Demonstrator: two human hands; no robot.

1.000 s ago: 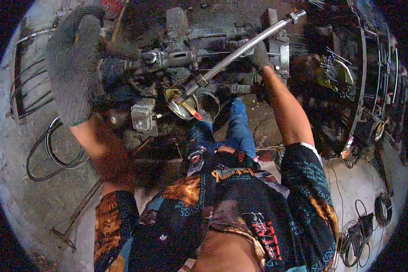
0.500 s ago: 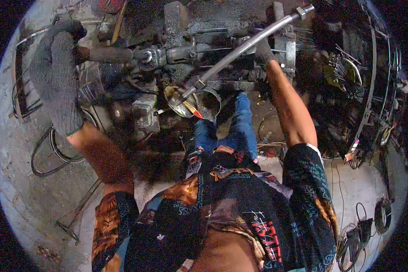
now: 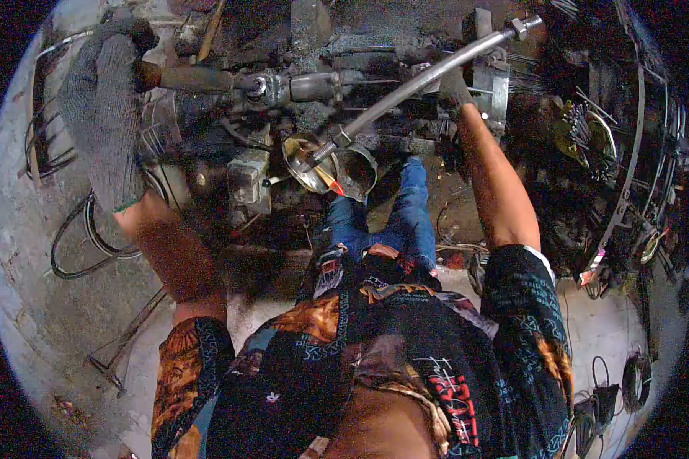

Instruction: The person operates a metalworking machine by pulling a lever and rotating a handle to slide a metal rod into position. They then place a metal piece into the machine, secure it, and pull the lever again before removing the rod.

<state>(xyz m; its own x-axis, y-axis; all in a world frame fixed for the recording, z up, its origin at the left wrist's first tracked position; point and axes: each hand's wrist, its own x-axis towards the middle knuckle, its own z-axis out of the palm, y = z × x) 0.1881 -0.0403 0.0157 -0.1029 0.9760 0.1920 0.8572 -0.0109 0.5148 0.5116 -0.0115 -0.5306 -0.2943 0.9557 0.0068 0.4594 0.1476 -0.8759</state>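
My left hand [image 3: 109, 92], in a long grey knit glove, is wrapped round the outer end of a dark cylindrical handle [image 3: 195, 79] at the upper left. That handle runs right to a metal joint with a bolt head [image 3: 259, 86] on a grimy machine. At the upper right, my right hand [image 3: 455, 89], in a dark glove, lies behind a long steel rod [image 3: 413, 81], beside the machine's round metal part [image 3: 495, 95]. Its fingers are hidden, and I cannot tell what they grip. The rod slants across the machine, its threaded lower end over a metal bowl [image 3: 292, 153].
A brush with a red-orange tip [image 3: 334, 187] leans in the bowl. A grey box [image 3: 246, 183] is left of it. Thin rods fill a round holder [image 3: 586, 134] on the right. A black hose [image 3: 69, 284] loops on the floor at left; cables [image 3: 589, 413] lie lower right.
The view has shifted slightly, so the machine, rod and both hands appear a little further right. Both hands keep nearly the same places on the machine.
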